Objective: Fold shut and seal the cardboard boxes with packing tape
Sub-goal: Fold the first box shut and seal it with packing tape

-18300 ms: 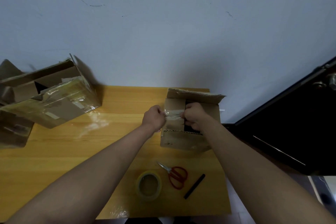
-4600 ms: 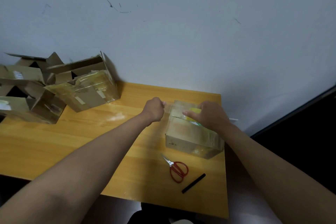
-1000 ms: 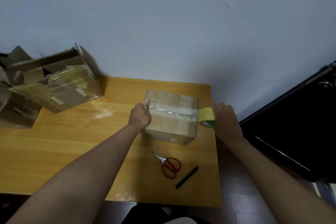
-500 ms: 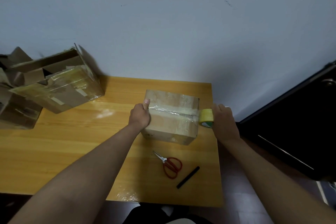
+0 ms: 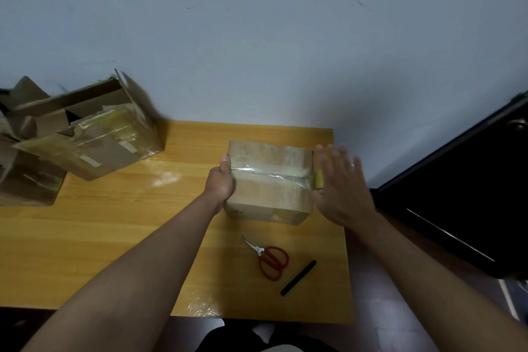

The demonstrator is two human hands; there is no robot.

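Below, my left hand grips the cardboard box; right hand, fingers spread, covers the tape roll; tape strip runs left-right

From my remote view, the landmark is the table: light orange-yellow wood grain, rectangular, with a glossy patch of reflected light near its middle. Directly behind the table stands a wall, painted pale blue-grey, matte, marked with several dark scuffs and scratches high above the table's left half. I note soft shadow on the wall just above the table's far edge. To the right of the table is a black door, with a metallic knob near its upper edge. Below the table's right edge, the floor appears greyish-purple and dim. Lighting is even and subdued.
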